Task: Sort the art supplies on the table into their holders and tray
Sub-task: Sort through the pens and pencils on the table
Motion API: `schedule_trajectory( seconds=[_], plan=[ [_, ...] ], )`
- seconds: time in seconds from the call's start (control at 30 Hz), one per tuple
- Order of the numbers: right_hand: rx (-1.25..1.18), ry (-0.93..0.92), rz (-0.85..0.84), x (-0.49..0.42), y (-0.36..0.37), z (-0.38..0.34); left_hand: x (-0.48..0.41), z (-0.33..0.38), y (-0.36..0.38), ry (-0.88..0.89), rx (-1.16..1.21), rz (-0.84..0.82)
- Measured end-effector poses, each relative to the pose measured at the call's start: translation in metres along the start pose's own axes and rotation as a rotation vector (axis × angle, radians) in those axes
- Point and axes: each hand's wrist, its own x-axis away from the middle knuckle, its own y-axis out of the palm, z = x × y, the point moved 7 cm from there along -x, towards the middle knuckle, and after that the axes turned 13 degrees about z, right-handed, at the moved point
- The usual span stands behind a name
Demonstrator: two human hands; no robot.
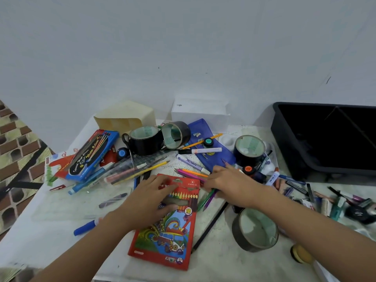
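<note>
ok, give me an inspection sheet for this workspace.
Surface: white table, paint-speckled, crowded.
Job's things: red pencil box flat at front centre; loose pencils beside it; blue watercolour box at left; four tape rolls; pens scattered at right; beige holder at back; black tray at right, interior too dark to judge.
Clutter: white box against the wall.
Grippers: left hand rests flat on the pencil box; right hand on the loose pencils, grip unclear.
Cables: nothing seen.
Surroundings: plain wall; brick-pattern floor at left.
</note>
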Motion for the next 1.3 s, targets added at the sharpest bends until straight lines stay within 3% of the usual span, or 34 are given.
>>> schedule_trajectory(
  seconds=[0.17, 0.3, 0.4, 0.53, 0.67, 0.87, 1.13, 1.3],
  plan=[
    [0.037, 0.016, 0.141, 0.002, -0.031, 0.022, -0.003, -0.001, 0.002, -0.003, -0.003, 0.011],
    [-0.251, 0.174, 0.364, -0.003, -0.058, 0.032, -0.008, 0.000, 0.004, -0.009, 0.074, -0.047],
    [-0.384, 0.276, 0.566, -0.007, -0.072, 0.031, -0.016, 0.002, -0.011, -0.104, 0.293, -0.041],
    [-0.547, 0.401, 0.714, -0.019, -0.086, 0.028, -0.038, 0.008, -0.063, -0.304, 0.705, 0.204],
    [-0.770, 0.532, 0.753, -0.036, -0.084, 0.027, -0.059, 0.007, -0.093, -0.439, 0.981, 0.312],
    [-1.164, 0.763, 0.638, -0.052, -0.048, 0.028, -0.072, 0.001, -0.089, -0.537, 1.027, 0.396],
    [-1.191, 0.751, 0.581, -0.061, -0.033, 0.011, -0.078, -0.011, -0.076, -0.604, 1.041, 0.407],
    [-1.124, 0.727, 0.631, -0.058, -0.034, 0.014, -0.080, -0.017, -0.082, -0.490, 0.981, 0.409]
  ],
)
